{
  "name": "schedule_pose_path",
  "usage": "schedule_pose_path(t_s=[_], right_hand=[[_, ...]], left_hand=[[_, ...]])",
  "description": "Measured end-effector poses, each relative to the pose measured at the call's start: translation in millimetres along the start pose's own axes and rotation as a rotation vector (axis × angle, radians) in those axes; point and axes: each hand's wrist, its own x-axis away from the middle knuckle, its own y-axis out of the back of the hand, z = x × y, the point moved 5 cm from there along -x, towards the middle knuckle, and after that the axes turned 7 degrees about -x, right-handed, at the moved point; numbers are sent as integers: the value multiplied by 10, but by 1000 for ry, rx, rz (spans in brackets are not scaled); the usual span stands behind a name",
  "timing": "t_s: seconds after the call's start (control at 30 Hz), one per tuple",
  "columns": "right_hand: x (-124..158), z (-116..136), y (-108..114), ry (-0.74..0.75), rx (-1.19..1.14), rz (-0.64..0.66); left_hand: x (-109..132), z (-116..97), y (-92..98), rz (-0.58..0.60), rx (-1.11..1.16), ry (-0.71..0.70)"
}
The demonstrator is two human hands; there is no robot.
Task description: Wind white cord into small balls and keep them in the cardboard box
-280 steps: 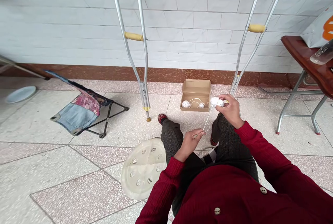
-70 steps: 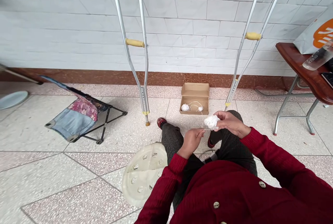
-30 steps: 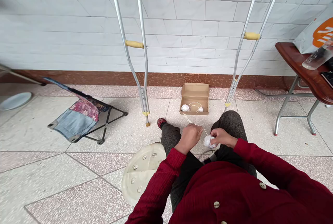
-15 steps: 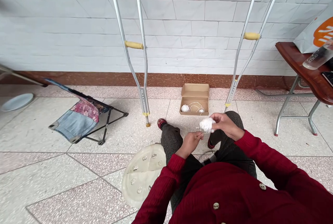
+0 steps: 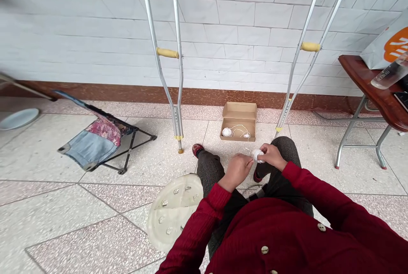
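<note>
Tiled white wall (image 5: 223, 23) above a brown skirting; terrazzo floor (image 5: 95, 240) below. Two aluminium crutches (image 5: 167, 53) (image 5: 309, 46) stand upright before the wall, well apart. Right of them, a wooden desk (image 5: 360, 70) carries a paper bag (image 5: 379, 44) and a clear plastic bottle (image 5: 390, 76). Left of them, a folding stool (image 5: 95, 138) with a patchwork denim seat sits tilted on the floor. A round translucent disc (image 5: 172, 218) lies beside the person's left knee.

Open cardboard box (image 5: 238, 111) on the floor between the crutches, holding two white balls of string (image 5: 227, 132) joined by a loose strand.

Seated person, red knit cardigan (image 5: 280, 231). Right hand (image 5: 270, 157): grip pinching a small white yarn ball (image 5: 258, 155) above the knees. Left hand (image 5: 236, 171): grip curled, just beside that ball; whether it pinches a strand is too small to tell.
</note>
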Motion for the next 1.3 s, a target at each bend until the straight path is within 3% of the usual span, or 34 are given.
schedule_pose_path(t_s=[0.13, 0.27, 0.4, 0.6, 0.9, 1.07, 1.2, 1.3], right_hand=[[-58, 253, 76, 62, -325, -113], [56, 535, 55, 60, -612, -12], [99, 657, 88, 83, -704, -18], [-40, 571, 180, 116, -674, -140], [34, 748, 271, 106, -774, -108], [57, 827, 295, 113, -772, -44], [160, 873, 172, 90, -789, 85], [319, 889, 35, 42, -693, 235]], left_hand=[[92, 35, -104, 12, 232, 156], [156, 138, -86, 39, 523, 219], [191, 89, 53, 40, 653, 202], [233, -73, 180, 16, 699, 180], [404, 307, -247, 139, 931, 356], [502, 356, -415, 181, 832, 316], [405, 394, -585, 266, 846, 325], [178, 527, -523, 242, 721, 324]])
